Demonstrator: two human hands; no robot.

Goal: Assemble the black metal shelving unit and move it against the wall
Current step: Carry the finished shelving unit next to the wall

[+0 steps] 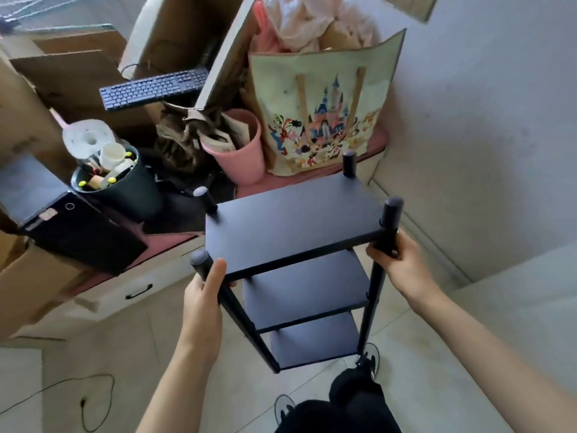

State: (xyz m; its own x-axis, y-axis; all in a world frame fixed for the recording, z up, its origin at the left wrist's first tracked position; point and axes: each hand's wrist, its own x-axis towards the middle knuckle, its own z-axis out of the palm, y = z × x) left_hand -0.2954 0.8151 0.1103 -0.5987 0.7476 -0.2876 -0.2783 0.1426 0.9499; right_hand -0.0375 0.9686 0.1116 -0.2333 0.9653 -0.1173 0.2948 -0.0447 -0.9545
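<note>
Pale tiled floor point(118, 348) fills the near part of the scene, grey wall point(487, 126) on the right. Far left, a pink-topped low cabinet point(162, 245) is piled with cardboard boxes point(71, 70).

Black shelving unit point(293, 226) stands upright in the centre, three shelves stacked, four posts at the corners, just beside the cabinet edge and near the right wall; whether it touches either, cannot tell.

Cartoon-castle tote bag point(324, 110) sits far right on the cabinet, stuffed with pale cloth. Black binder point(78, 226) lies at the left edge. Black keyboard point(153, 89) rests on the boxes. Pink bin point(240, 157) with paper inside stands left of the bag. Dark bucket point(125, 185) holds a paper roll and small items.

Left hand point(203, 295) grips the near left post below the top shelf, thumb up along the shelf edge. Right hand point(402, 264) holds the near right post, fingers wrapped round it just under the top shelf. Black cable point(93, 401) lies on the floor near left.
</note>
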